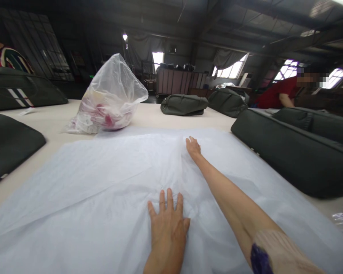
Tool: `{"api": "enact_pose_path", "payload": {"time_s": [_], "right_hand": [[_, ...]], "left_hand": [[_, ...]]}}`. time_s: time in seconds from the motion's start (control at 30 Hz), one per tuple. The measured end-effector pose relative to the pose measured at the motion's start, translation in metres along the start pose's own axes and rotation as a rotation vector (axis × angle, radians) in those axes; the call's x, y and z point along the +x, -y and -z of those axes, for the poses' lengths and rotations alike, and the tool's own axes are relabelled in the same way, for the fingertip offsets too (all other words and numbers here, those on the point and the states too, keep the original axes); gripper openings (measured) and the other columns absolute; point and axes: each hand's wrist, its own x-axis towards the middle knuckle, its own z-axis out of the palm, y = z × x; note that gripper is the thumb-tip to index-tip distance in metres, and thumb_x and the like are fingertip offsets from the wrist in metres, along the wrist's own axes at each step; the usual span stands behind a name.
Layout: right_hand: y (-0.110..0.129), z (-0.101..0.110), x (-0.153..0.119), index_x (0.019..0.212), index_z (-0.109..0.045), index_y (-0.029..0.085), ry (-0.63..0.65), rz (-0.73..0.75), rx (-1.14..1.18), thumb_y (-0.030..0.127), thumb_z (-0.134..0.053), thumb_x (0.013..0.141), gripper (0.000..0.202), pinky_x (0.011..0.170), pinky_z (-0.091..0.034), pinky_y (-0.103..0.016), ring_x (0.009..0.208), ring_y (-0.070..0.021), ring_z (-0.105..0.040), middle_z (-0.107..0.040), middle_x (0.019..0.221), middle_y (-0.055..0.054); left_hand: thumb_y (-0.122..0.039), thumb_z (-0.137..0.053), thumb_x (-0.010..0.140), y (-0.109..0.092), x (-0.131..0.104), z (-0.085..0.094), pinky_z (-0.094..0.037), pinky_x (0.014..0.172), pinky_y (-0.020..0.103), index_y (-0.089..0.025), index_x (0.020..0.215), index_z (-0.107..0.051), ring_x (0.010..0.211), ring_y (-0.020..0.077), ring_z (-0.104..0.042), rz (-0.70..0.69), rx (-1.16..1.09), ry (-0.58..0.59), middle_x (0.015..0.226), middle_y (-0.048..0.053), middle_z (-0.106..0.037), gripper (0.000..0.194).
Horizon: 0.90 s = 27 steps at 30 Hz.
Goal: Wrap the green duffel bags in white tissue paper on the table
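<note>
A large pale bluish-white plastic sheet (103,179) lies spread over the cream table, with creases around its middle. My left hand (168,228) rests palm down on the near part of it, fingers spread, holding nothing. Farther off, my right hand (193,146) reaches across to the sheet's far part, right of centre. Its fingers are bent down at the sheet and look slightly apart; whether they pinch any plastic is too small to tell.
A clear bag with pink and white contents (108,102) stands beyond the sheet. Dark green bags lie left (11,144), behind (184,104) and right (297,148) on the table (148,114). A person in red (282,91) is at right, another person (11,59) far left.
</note>
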Motion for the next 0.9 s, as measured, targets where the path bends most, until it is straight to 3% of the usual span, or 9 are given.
{"api": "enact_pose_path", "payload": {"time_s": [0.1, 0.2, 0.3, 0.4, 0.53, 0.63, 0.73, 0.83, 0.9], "right_hand": [[0.015, 0.024, -0.015, 0.153, -0.022, 0.012, -0.186, 0.079, 0.106, 0.036, -0.001, 0.099, 0.062, 0.119, -0.017, -0.038, 0.147, -0.017, -0.018, -0.024, 0.159, -0.009], [0.025, 0.03, -0.048, 0.151, -0.028, 0.016, -0.251, 0.365, 0.217, 0.046, -0.015, 0.1, 0.06, 0.12, -0.011, -0.041, 0.148, -0.0188, -0.015, -0.026, 0.159, -0.007], [0.02, 0.015, -0.076, 0.15, -0.032, 0.021, 0.049, 0.545, 0.069, 0.054, -0.024, 0.099, 0.061, 0.119, -0.001, -0.048, 0.149, -0.0233, -0.009, -0.024, 0.16, -0.006], [0.007, -0.004, -0.081, 0.153, -0.025, 0.023, 0.344, 0.488, -0.091, 0.06, -0.026, 0.097, 0.067, 0.119, 0.003, -0.049, 0.15, -0.0252, -0.003, -0.015, 0.162, -0.005], [-0.003, -0.012, -0.068, 0.154, -0.019, 0.026, 0.425, 0.472, -0.077, 0.063, -0.03, 0.095, 0.071, 0.118, 0.003, -0.052, 0.15, -0.0263, 0.002, -0.007, 0.163, -0.004], [-0.003, -0.007, -0.064, 0.153, -0.024, 0.026, 0.374, 0.473, 0.033, 0.059, -0.041, 0.093, 0.07, 0.119, -0.003, -0.05, 0.15, -0.0259, 0.0, -0.012, 0.163, -0.005], [-0.006, 0.008, -0.074, 0.152, -0.026, 0.023, 0.233, 0.467, 0.17, 0.049, -0.046, 0.094, 0.067, 0.12, -0.014, -0.041, 0.15, -0.0204, -0.008, -0.019, 0.161, -0.006], [-0.024, 0.04, -0.112, 0.148, -0.035, 0.021, 0.069, 0.464, 0.317, 0.044, -0.044, 0.094, 0.06, 0.119, -0.024, -0.038, 0.145, -0.0185, -0.027, -0.035, 0.155, -0.006], [-0.052, 0.066, -0.156, 0.144, -0.042, 0.023, -0.038, 0.446, 0.394, 0.043, -0.044, 0.095, 0.053, 0.116, -0.033, -0.042, 0.138, -0.0211, -0.04, -0.046, 0.148, -0.006]], "left_hand": [[-0.037, -0.056, 0.087, -0.001, 0.0, -0.001, -0.021, 0.108, 0.073, -0.035, 0.144, -0.042, 0.144, 0.0355, -0.027, 0.003, 0.007, 0.003, 0.155, 0.009, -0.03, 0.059], [-0.037, -0.057, 0.087, 0.0, -0.001, 0.001, -0.021, 0.108, 0.072, -0.035, 0.143, -0.043, 0.144, 0.0352, -0.028, -0.001, 0.005, -0.016, 0.155, 0.009, -0.031, 0.058], [-0.039, -0.058, 0.086, 0.002, 0.0, 0.005, -0.021, 0.111, 0.068, -0.034, 0.143, -0.043, 0.143, 0.0336, -0.031, 0.002, -0.005, -0.037, 0.154, 0.008, -0.035, 0.06], [-0.041, -0.06, 0.085, 0.005, 0.002, 0.007, -0.019, 0.116, 0.063, -0.031, 0.147, -0.038, 0.141, 0.0313, -0.034, -0.018, -0.028, -0.076, 0.151, 0.008, -0.041, 0.066], [-0.048, -0.051, 0.09, 0.007, 0.006, -0.003, -0.017, 0.118, 0.062, -0.03, 0.146, -0.04, 0.146, 0.0297, -0.024, -0.144, -0.058, -0.181, 0.156, 0.005, -0.031, 0.059], [-0.055, -0.043, 0.092, 0.007, 0.008, -0.013, -0.018, 0.117, 0.063, -0.03, 0.148, -0.036, 0.147, 0.0296, -0.021, -0.205, -0.088, -0.169, 0.157, 0.003, -0.028, 0.062], [-0.059, -0.041, 0.091, 0.007, 0.007, -0.018, -0.018, 0.117, 0.064, -0.03, 0.148, -0.034, 0.146, 0.0314, -0.021, -0.179, -0.093, -0.163, 0.156, 0.003, -0.029, 0.065], [-0.06, -0.04, 0.091, 0.007, 0.006, -0.017, -0.017, 0.117, 0.063, -0.028, 0.149, -0.031, 0.146, 0.0309, -0.021, -0.168, -0.087, -0.178, 0.156, 0.003, -0.03, 0.067], [-0.06, -0.039, 0.092, 0.006, 0.005, -0.016, -0.017, 0.118, 0.062, -0.027, 0.15, -0.031, 0.146, 0.0304, -0.022, -0.169, -0.084, -0.187, 0.156, 0.003, -0.031, 0.067]]}}
